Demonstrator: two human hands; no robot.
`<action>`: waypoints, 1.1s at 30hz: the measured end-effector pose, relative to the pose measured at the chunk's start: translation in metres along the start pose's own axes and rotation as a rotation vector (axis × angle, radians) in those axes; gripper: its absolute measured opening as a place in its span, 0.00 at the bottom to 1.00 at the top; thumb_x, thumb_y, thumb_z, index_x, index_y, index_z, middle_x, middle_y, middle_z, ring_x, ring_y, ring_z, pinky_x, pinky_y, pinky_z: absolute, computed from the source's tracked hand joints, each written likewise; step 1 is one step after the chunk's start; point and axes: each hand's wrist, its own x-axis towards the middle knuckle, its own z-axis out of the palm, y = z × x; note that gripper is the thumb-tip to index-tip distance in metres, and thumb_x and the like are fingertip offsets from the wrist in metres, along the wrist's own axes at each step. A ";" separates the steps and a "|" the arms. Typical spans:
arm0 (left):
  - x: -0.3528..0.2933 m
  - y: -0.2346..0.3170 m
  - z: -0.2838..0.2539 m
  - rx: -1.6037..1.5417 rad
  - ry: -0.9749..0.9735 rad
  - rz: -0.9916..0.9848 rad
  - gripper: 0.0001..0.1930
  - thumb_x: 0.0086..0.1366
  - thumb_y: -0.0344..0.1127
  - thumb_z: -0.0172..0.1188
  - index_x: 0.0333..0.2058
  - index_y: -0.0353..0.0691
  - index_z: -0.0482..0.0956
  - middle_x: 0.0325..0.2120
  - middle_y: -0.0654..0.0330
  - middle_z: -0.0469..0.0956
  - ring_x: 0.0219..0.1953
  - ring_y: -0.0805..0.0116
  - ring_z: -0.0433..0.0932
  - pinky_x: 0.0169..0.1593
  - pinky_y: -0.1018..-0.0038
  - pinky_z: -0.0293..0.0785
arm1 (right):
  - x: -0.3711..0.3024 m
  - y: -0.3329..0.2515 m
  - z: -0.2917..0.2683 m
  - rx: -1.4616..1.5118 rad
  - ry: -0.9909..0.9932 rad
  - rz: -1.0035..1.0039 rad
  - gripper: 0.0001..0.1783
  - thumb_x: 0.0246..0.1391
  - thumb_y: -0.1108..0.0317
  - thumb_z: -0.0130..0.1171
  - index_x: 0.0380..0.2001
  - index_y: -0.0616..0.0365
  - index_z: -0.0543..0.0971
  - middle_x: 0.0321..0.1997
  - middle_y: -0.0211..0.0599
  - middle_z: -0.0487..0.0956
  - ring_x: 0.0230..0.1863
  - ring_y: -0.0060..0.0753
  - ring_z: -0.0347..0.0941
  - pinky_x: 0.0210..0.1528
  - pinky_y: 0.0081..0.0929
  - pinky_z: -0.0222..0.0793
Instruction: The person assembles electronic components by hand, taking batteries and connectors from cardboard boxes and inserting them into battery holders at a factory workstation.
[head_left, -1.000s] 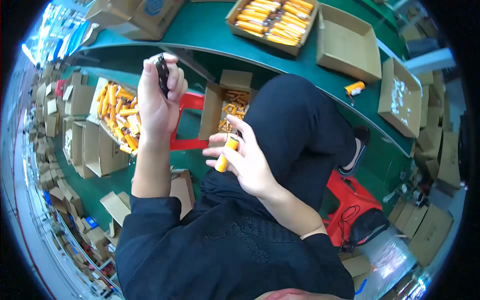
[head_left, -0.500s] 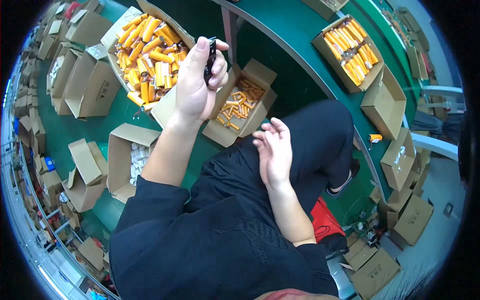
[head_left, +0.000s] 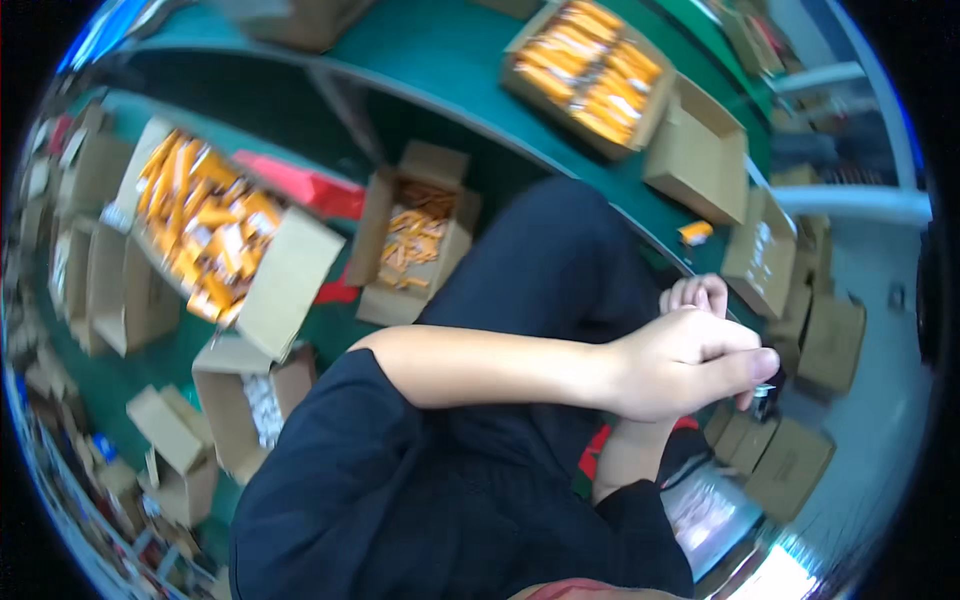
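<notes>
My left hand (head_left: 685, 368) reaches across my body to the right, thumb outstretched and fingers wrapped round a small black object with a silvery end (head_left: 762, 393). Most of that object is hidden by the hand, and motion blurs it. Behind it my right hand (head_left: 695, 295) shows only its bent fingers; the palm is covered by my left hand and wrist, so its hold cannot be made out. Close beyond both hands, an orange wrapped cylinder (head_left: 695, 233) lies on the green table (head_left: 440, 100).
A carton of orange cylinders (head_left: 590, 75) and an open cardboard box (head_left: 697, 150) stand on the table. Left on the floor are a heaped carton of orange cylinders (head_left: 205, 220), a carton of smaller orange pieces (head_left: 413, 240) and a box of white parts (head_left: 262, 405). A red bag (head_left: 305, 185) lies between cartons.
My left hand has swung from above the heaped carton to the right, keeping the black object. My right hand has moved right and up and is now partly behind it. The view has turned.
</notes>
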 end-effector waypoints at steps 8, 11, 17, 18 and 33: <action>0.062 -0.082 0.036 -0.299 -0.133 -0.199 0.25 0.80 0.48 0.42 0.31 0.38 0.79 0.25 0.60 0.77 0.24 0.75 0.68 0.32 0.78 0.66 | 0.082 -0.022 -0.037 -1.005 0.115 -0.168 0.34 0.57 0.69 0.69 0.65 0.58 0.67 0.57 0.46 0.71 0.35 0.24 0.73 0.39 0.20 0.72; 0.055 -0.119 0.012 -0.395 0.002 -0.492 0.34 0.81 0.57 0.36 0.27 0.36 0.80 0.16 0.66 0.68 0.19 0.77 0.59 0.26 0.78 0.57 | 0.095 -0.006 -0.056 -1.277 0.126 -0.090 0.40 0.52 0.69 0.73 0.66 0.58 0.66 0.60 0.46 0.71 0.35 0.23 0.73 0.39 0.19 0.72; 0.054 -0.144 0.009 -0.348 0.066 -0.551 0.44 0.76 0.70 0.24 0.29 0.37 0.80 0.15 0.68 0.64 0.17 0.77 0.56 0.24 0.80 0.53 | 0.099 0.006 -0.078 -1.276 0.204 0.034 0.45 0.47 0.72 0.75 0.67 0.58 0.65 0.64 0.45 0.71 0.37 0.25 0.73 0.42 0.18 0.72; 0.054 -0.142 0.006 -0.369 0.053 -0.549 0.47 0.74 0.74 0.22 0.30 0.37 0.80 0.15 0.69 0.64 0.16 0.77 0.55 0.24 0.79 0.52 | 0.099 0.002 -0.078 -1.165 0.205 0.078 0.46 0.46 0.72 0.76 0.68 0.57 0.64 0.64 0.46 0.71 0.39 0.27 0.74 0.43 0.20 0.73; 0.074 -0.111 0.004 0.338 0.260 -0.556 0.24 0.64 0.41 0.58 0.53 0.28 0.74 0.30 0.56 0.80 0.20 0.80 0.63 0.24 0.83 0.58 | 0.015 -0.046 -0.085 -0.468 0.256 -0.552 0.50 0.39 0.81 0.74 0.67 0.63 0.63 0.61 0.47 0.72 0.51 0.35 0.74 0.51 0.23 0.72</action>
